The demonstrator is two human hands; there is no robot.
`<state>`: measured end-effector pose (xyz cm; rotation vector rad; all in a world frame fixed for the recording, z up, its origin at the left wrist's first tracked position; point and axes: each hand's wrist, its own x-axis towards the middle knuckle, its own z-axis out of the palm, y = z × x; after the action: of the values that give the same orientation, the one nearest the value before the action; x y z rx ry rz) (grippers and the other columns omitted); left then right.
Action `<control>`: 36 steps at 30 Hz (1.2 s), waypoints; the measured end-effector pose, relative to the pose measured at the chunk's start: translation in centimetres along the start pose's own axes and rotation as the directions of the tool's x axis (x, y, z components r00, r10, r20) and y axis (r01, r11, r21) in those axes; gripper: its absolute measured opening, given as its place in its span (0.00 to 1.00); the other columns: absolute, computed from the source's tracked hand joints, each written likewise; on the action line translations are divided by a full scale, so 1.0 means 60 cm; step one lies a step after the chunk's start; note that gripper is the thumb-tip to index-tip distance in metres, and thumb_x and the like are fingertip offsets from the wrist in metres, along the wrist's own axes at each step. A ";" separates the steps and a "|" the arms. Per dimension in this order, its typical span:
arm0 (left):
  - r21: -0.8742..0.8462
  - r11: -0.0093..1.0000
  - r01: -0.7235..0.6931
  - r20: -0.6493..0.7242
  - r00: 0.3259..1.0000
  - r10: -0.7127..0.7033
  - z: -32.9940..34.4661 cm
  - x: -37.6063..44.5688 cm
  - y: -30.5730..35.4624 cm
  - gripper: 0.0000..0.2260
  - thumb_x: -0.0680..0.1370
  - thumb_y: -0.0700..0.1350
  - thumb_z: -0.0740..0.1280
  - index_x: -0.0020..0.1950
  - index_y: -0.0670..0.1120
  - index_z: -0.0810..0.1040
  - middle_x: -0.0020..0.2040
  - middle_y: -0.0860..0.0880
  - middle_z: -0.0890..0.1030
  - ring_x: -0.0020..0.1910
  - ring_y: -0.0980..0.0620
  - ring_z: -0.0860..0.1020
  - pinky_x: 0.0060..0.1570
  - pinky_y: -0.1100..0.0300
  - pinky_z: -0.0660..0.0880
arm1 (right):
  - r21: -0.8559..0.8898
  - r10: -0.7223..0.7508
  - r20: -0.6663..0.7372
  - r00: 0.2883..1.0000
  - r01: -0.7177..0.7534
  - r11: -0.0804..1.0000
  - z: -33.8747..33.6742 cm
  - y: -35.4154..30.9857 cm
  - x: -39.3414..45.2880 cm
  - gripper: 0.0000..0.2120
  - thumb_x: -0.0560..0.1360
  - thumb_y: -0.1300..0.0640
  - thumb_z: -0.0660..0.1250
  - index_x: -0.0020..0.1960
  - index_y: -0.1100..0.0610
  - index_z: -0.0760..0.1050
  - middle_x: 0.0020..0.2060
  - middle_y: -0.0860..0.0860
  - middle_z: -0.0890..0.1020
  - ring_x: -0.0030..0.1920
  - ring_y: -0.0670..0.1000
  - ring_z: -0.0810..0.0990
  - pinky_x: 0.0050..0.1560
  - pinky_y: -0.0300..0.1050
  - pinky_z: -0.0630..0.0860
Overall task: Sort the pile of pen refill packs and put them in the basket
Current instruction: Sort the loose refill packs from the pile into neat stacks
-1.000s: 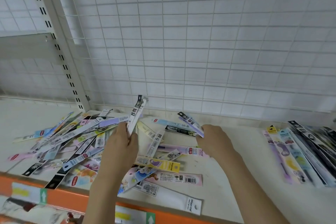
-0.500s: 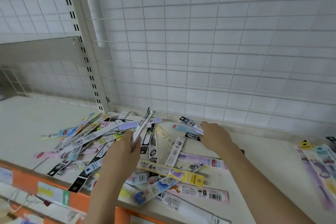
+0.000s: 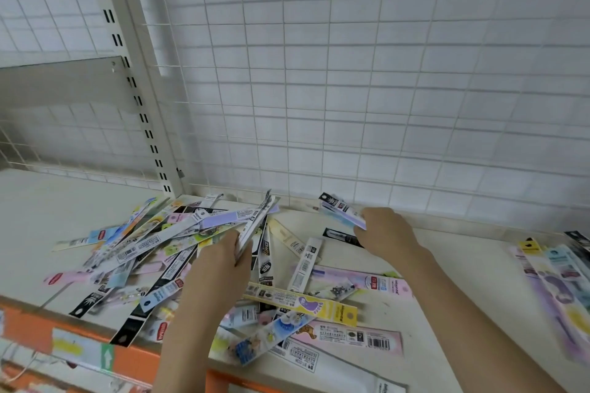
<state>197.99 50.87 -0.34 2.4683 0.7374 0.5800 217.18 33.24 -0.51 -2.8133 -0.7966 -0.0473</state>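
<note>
While both grips persist, left hand clamps a slim bundle over the glossy pile; right hand pinches flat packs beyond the pile, nearer the wire grid.

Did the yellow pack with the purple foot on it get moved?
No. The yellow pack lies flat near the shelf's orange front edge, across the same pink packs as before. Only the head camera swung left.

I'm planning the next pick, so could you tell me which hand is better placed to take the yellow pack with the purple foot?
Probably the left hand: the yellow pack lies just beside it, while the right hand is further back. Both hands already hold packs.
</note>
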 end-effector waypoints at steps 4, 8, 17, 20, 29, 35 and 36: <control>-0.006 1.000 -0.024 0.036 0.999 0.024 0.014 0.001 0.020 0.19 0.79 0.45 0.59 0.31 0.47 0.57 0.25 0.49 0.62 0.24 0.51 0.61 0.25 0.59 0.55 | 0.021 0.079 0.006 0.997 -0.079 0.997 -0.016 0.022 -0.012 0.12 0.77 0.53 0.59 0.54 0.59 0.75 0.42 0.53 0.69 0.38 0.55 0.72 0.33 0.43 0.66; -0.017 0.999 -0.032 0.092 0.995 0.033 0.035 -0.002 0.036 0.17 0.80 0.47 0.58 0.32 0.47 0.58 0.27 0.48 0.67 0.26 0.50 0.66 0.27 0.59 0.60 | 0.051 0.142 0.031 0.989 -0.143 0.988 -0.027 0.054 -0.028 0.11 0.77 0.54 0.58 0.54 0.58 0.72 0.38 0.52 0.74 0.36 0.53 0.73 0.28 0.40 0.64; -0.014 0.996 -0.091 0.176 0.980 0.093 0.061 -0.009 0.081 0.17 0.80 0.47 0.57 0.32 0.48 0.60 0.28 0.50 0.68 0.26 0.52 0.66 0.27 0.60 0.62 | 0.142 0.223 0.003 0.975 -0.221 0.965 -0.036 0.094 -0.074 0.18 0.75 0.38 0.60 0.47 0.53 0.65 0.39 0.49 0.73 0.40 0.54 0.73 0.35 0.44 0.66; -0.003 0.993 -0.115 0.184 0.976 0.114 0.070 -0.009 0.085 0.17 0.80 0.48 0.58 0.32 0.48 0.59 0.27 0.50 0.68 0.26 0.52 0.66 0.29 0.58 0.62 | 0.064 0.262 -0.043 0.964 -0.259 0.964 -0.042 0.098 -0.081 0.15 0.77 0.40 0.57 0.44 0.52 0.66 0.40 0.50 0.74 0.40 0.54 0.73 0.37 0.43 0.67; 0.016 0.996 -0.089 0.164 0.983 0.085 0.060 -0.012 0.081 0.17 0.80 0.48 0.58 0.32 0.48 0.59 0.27 0.50 0.68 0.26 0.52 0.66 0.26 0.60 0.60 | 0.116 0.175 0.024 0.984 -0.177 0.977 -0.035 0.079 -0.073 0.06 0.78 0.59 0.56 0.54 0.56 0.67 0.42 0.53 0.74 0.40 0.57 0.72 0.38 0.44 0.68; 0.039 0.999 -0.029 0.140 0.990 0.023 0.035 -0.019 0.064 0.17 0.80 0.48 0.57 0.33 0.48 0.59 0.28 0.49 0.68 0.26 0.53 0.65 0.26 0.61 0.60 | 0.078 0.153 0.074 0.985 -0.159 0.984 -0.006 0.051 -0.057 0.17 0.76 0.45 0.62 0.59 0.55 0.68 0.48 0.52 0.78 0.44 0.54 0.76 0.40 0.44 0.69; 0.053 0.998 -0.022 0.138 0.990 0.014 0.033 -0.020 0.058 0.17 0.80 0.48 0.57 0.33 0.48 0.59 0.29 0.49 0.69 0.27 0.53 0.66 0.26 0.61 0.60 | 0.075 0.152 0.076 0.985 -0.158 0.985 0.000 0.047 -0.055 0.16 0.76 0.47 0.62 0.60 0.54 0.69 0.49 0.52 0.78 0.46 0.54 0.77 0.40 0.43 0.70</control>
<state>199.46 46.95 -0.20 2.5379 0.6852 0.3960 215.86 29.24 -1.38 -2.8027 -0.5776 0.1074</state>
